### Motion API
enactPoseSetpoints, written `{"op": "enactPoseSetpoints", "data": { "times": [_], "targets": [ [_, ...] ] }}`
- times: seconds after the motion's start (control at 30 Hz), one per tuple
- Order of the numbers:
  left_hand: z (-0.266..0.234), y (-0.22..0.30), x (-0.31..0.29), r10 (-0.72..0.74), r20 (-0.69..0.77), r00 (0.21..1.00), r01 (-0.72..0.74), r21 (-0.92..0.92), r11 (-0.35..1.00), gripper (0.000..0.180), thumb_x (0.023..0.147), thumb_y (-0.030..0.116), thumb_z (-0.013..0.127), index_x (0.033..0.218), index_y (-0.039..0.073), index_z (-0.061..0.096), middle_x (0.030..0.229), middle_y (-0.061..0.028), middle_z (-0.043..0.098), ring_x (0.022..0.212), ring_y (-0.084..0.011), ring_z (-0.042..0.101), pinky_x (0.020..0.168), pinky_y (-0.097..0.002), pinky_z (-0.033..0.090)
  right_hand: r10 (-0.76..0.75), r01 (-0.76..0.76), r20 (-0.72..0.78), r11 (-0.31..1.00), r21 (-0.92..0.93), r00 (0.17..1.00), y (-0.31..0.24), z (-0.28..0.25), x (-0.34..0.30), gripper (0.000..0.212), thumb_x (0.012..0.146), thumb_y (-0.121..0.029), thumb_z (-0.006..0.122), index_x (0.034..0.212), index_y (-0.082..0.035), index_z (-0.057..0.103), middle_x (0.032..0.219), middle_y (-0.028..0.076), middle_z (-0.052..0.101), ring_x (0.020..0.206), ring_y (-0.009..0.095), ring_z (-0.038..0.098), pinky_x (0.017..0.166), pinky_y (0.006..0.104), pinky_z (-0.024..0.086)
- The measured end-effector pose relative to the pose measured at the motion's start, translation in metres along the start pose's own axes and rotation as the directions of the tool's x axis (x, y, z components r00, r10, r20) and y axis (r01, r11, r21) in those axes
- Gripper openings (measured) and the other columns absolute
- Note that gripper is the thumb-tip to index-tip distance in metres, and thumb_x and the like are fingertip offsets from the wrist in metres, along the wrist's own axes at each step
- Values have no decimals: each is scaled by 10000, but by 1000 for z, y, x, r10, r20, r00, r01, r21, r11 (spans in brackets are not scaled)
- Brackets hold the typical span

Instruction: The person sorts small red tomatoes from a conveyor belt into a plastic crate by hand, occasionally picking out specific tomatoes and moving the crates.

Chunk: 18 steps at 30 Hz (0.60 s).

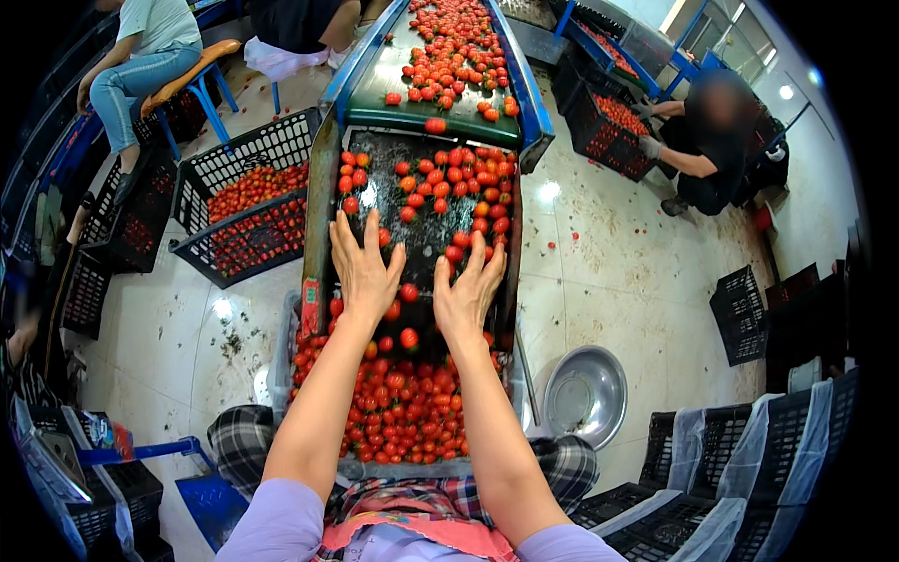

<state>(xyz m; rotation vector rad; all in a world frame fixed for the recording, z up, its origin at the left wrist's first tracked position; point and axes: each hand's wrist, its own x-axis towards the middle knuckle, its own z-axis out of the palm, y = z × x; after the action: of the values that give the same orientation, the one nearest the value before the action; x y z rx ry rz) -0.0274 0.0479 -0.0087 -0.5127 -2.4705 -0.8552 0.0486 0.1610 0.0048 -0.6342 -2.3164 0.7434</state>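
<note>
Both my arms reach forward over a dark metal chute [417, 248] strewn with small red tomatoes [459, 173]. My left hand [365, 270] lies on the chute's left half with fingers stretched and spread, touching or close to a few tomatoes. On the right half, my right hand [466, 288] is spread too, its fingertips among tomatoes along the chute's right side. Neither hand grips anything. Just above the chute's upper end, a green conveyor belt [370, 94] carries more tomatoes. Below, between my forearms, a clear plastic bin [426, 468] is heaped with tomatoes.
A black crate [239, 234] partly filled with tomatoes stands left of the chute. On the right floor sits a steel basin [585, 398]. A gloved co-worker [707, 140] crouches at a tomato crate [599, 140]. Another person sits on an orange stool [206, 58]. Stacked crates [674, 515] stand lower right.
</note>
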Motion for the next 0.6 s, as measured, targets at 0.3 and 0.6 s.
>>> {"op": "enactPoseSetpoints", "data": {
  "times": [0.3, 0.6],
  "targets": [
    [53, 11, 117, -52, 120, 991, 50, 22, 999, 534, 770, 533, 592, 1211, 233, 564, 1410, -146, 319, 1287, -420, 220, 1024, -558, 198, 242, -246, -111, 969, -27, 964, -1, 40, 89, 556, 854, -343, 533, 1335, -108, 382, 1372, 247, 292, 1247, 434, 278, 1015, 540, 229],
    [45, 23, 72, 329, 157, 931, -297, -195, 935, 291, 762, 319, 602, 1013, 177, 644, 1133, -27, 538, 1139, -309, 414, 934, -451, 314, -38, 25, -76, 985, -170, 996, 1, 34, 42, 357, 891, -244, 476, 1244, -193, 493, 1155, 126, 481, 1093, 347, 408, 920, 500, 342]
  ]
}}
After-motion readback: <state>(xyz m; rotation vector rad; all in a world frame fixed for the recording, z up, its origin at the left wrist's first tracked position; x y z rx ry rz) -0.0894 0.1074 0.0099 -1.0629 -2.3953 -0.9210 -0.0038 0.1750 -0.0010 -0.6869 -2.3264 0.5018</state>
